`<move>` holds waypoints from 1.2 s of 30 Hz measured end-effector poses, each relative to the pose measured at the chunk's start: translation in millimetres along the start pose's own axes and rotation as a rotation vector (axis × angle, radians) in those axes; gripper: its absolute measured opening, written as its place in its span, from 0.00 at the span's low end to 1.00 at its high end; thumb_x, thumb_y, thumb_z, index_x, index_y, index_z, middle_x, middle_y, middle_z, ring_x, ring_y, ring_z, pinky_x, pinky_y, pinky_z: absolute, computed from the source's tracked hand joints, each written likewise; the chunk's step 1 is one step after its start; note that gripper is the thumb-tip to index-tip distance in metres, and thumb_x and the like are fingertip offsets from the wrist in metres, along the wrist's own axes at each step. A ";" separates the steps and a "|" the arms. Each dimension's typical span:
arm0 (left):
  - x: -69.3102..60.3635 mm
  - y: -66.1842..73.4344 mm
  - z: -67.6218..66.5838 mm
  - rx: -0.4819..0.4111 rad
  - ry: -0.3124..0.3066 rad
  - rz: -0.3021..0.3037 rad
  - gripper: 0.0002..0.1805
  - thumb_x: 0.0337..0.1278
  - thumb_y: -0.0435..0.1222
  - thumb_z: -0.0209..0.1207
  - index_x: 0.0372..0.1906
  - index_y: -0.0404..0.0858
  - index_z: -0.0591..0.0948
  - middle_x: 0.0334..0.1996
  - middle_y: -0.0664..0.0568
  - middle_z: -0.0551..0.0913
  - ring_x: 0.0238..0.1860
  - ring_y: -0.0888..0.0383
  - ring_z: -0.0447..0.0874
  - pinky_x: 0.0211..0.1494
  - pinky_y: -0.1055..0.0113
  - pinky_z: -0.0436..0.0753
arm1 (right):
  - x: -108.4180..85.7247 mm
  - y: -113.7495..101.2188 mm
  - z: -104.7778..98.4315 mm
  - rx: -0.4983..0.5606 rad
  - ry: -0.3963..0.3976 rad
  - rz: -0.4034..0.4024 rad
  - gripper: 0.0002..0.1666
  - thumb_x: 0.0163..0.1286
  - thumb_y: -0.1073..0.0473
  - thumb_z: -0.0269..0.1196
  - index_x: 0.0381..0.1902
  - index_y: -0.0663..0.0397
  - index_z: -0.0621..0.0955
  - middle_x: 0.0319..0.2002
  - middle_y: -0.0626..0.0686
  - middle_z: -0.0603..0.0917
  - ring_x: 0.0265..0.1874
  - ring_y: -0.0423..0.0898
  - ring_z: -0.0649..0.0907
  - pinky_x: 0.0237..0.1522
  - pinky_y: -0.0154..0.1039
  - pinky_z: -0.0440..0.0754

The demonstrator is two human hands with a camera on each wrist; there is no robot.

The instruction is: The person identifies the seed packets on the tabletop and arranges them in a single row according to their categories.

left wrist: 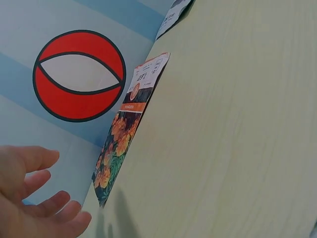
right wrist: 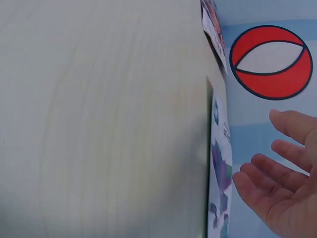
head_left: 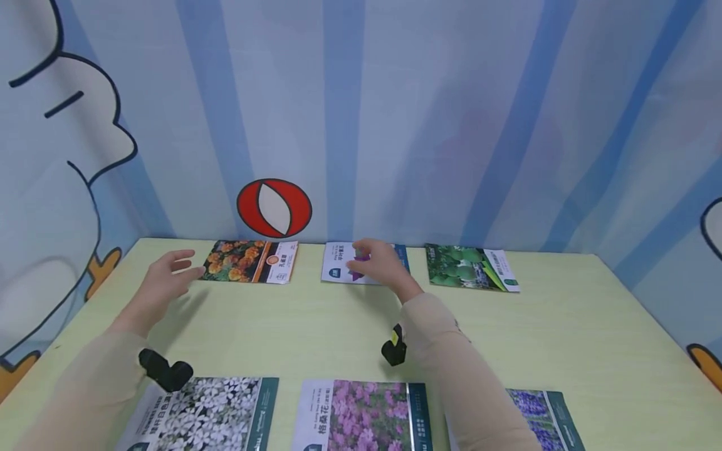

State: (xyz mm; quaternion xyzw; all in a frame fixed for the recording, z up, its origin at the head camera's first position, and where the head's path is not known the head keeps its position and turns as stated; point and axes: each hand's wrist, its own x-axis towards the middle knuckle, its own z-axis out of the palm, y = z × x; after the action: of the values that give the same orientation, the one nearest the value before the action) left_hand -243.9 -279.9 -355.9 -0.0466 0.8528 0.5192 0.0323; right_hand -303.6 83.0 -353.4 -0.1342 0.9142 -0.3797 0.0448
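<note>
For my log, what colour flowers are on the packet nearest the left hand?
Orange flowers, clearest in the head view.

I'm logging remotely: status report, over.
Left hand empty, near orange-flower packet. Right hand empty, over purple-flower packet. Both packets on table, no obstruction visible.

Ahead of you, a pale blue backdrop (head_left: 412,69) with darker blue stripes (head_left: 343,94) stands behind the pale yellow wood-grain counter (head_left: 586,351) and along both sides. You see a printed red-and-white ball (head_left: 274,208), black cartoon outlines (head_left: 117,100) leftward, and soft shadows (head_left: 445,150).
</note>
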 end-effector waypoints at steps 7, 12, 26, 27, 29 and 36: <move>13.8 2.4 5.3 0.026 0.037 -0.019 0.33 0.68 0.37 0.47 0.70 0.26 0.49 0.66 0.25 0.49 0.66 0.32 0.51 0.62 0.42 0.63 | 8.7 -13.7 22.0 0.063 0.016 0.101 0.27 0.63 0.55 0.64 0.58 0.57 0.75 0.48 0.57 0.79 0.44 0.51 0.77 0.46 0.40 0.79; 18.6 1.1 4.2 0.085 -0.024 -0.047 0.35 0.68 0.38 0.46 0.70 0.24 0.46 0.66 0.23 0.46 0.66 0.31 0.48 0.63 0.42 0.62 | 11.4 -18.8 37.6 0.136 0.042 0.113 0.27 0.61 0.58 0.64 0.58 0.59 0.74 0.44 0.57 0.80 0.39 0.49 0.78 0.42 0.40 0.80; 26.8 5.0 15.9 0.152 -0.071 -0.084 0.35 0.67 0.38 0.46 0.68 0.22 0.47 0.66 0.23 0.45 0.67 0.31 0.46 0.65 0.41 0.57 | 17.5 -41.3 74.5 0.368 0.148 0.187 0.30 0.57 0.66 0.66 0.59 0.61 0.73 0.39 0.57 0.80 0.28 0.46 0.82 0.31 0.33 0.80; 27.3 5.5 16.4 0.151 -0.069 -0.088 0.35 0.67 0.38 0.46 0.68 0.22 0.47 0.67 0.23 0.45 0.67 0.31 0.46 0.65 0.41 0.57 | 17.4 -44.0 76.4 0.376 0.149 0.194 0.30 0.58 0.66 0.65 0.59 0.61 0.73 0.38 0.56 0.80 0.28 0.46 0.82 0.31 0.33 0.80; 28.1 6.6 17.3 0.147 -0.064 -0.093 0.35 0.67 0.38 0.46 0.68 0.22 0.47 0.67 0.24 0.45 0.67 0.31 0.46 0.65 0.42 0.57 | 17.1 -48.8 80.4 0.419 0.135 0.214 0.29 0.58 0.67 0.64 0.59 0.62 0.73 0.39 0.56 0.80 0.27 0.45 0.82 0.32 0.32 0.80; 30.2 11.2 19.6 0.140 -0.087 -0.103 0.37 0.67 0.39 0.46 0.68 0.21 0.45 0.67 0.24 0.44 0.67 0.31 0.45 0.66 0.42 0.56 | 18.6 -59.4 91.7 0.667 0.096 0.315 0.29 0.61 0.70 0.60 0.62 0.64 0.70 0.44 0.59 0.80 0.30 0.43 0.77 0.39 0.34 0.80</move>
State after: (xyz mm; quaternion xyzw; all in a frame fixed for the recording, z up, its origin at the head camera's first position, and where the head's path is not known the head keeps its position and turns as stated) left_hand -275.1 -258.8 -358.1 -0.0653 0.8813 0.4574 0.0989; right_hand -292.1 -24.9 -376.0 0.0481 0.7508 -0.6510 0.1010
